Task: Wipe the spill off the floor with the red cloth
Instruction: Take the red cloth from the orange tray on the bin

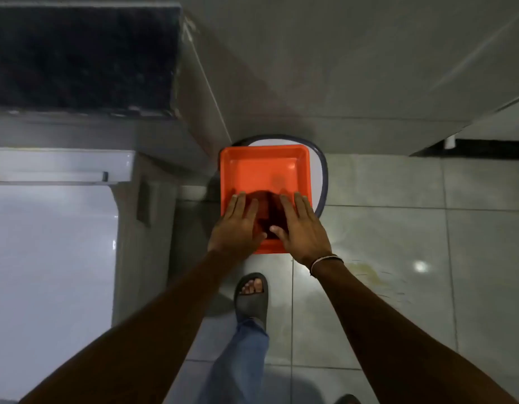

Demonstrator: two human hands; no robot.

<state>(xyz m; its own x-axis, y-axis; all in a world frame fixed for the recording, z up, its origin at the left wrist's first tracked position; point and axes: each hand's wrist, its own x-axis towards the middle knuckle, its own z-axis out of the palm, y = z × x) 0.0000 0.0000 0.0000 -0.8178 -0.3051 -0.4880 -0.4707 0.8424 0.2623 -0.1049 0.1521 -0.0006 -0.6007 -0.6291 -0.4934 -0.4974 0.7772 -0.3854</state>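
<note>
A dark red cloth point(268, 212) lies in the near part of an orange square basin point(264, 167), which rests on a round white stool or lid. My left hand point(237, 225) and my right hand point(300, 228) reach into the basin, one on each side of the cloth, fingers spread and touching it. Whether either hand grips the cloth I cannot tell. A yellowish spill point(369, 275) stains the grey floor tiles to the right of my right forearm.
A dark granite counter point(77, 53) and a white appliance point(48, 228) stand on the left. A grey wall rises behind the basin. My foot in a dark sandal point(251, 298) stands on the tiles just in front of it.
</note>
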